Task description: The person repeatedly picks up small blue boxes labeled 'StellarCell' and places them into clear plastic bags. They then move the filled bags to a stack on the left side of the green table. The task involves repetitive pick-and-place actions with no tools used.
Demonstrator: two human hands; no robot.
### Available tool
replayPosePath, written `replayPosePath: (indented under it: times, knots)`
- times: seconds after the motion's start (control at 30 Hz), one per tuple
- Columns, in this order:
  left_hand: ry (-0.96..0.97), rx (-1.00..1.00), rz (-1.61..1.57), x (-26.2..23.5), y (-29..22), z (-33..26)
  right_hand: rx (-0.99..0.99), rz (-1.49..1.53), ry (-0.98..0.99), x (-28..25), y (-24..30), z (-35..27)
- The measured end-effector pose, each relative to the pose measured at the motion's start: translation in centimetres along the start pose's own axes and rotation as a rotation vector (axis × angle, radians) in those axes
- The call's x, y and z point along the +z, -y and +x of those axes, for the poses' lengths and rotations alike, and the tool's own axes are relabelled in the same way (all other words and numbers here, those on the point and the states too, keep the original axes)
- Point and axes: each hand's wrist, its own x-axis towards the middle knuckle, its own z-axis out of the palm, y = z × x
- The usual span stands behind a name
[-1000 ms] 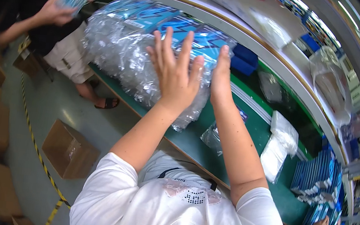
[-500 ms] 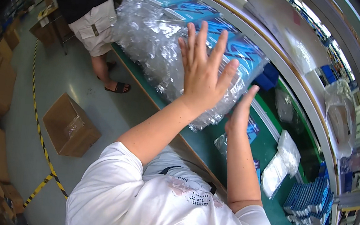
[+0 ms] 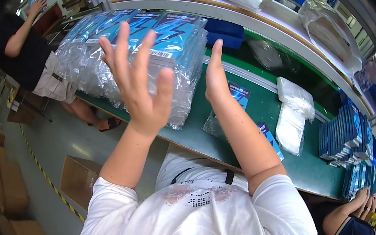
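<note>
A long row of blue flat packs in clear plastic bags (image 3: 175,37) stands stacked along the left part of the green table. My left hand (image 3: 143,94) is in front of this row, open, with its fingers spread and nothing held. Just past the row's right end is my right hand (image 3: 216,76), seen edge-on, stretched flat and empty. Whether either palm touches the bags I cannot tell. Beside my right forearm lies a loose bagged blue pack (image 3: 239,94), partly covered by the arm. Another blue pack (image 3: 272,142) shows on the forearm's other side.
White plastic bags (image 3: 291,127) lie right of my forearm, with stacks of blue packs (image 3: 341,135) farther right. Behind are a blue bin (image 3: 225,32) and a shelf edge (image 3: 201,2). One person (image 3: 24,52) stands left; another person's arm (image 3: 346,214) reaches in at right.
My view has swung to the right, so the row of packs appears farther left. Both hands stay open; my left hand has drawn away from my right. The person at right shows more.
</note>
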Motion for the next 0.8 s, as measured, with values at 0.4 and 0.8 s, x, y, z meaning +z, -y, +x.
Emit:
replayPosePath:
  times: [0.4, 0.8]
  knots:
    - [-0.020, -0.009, 0.137, 6.9, 1.4, -4.6, -0.038, -0.236, 0.228, 2.7, 3.9, 7.3]
    - [0.030, -0.072, 0.116, 4.8, -0.1, -4.5, 0.306, -0.189, 0.083, 0.3, 4.1, 8.4]
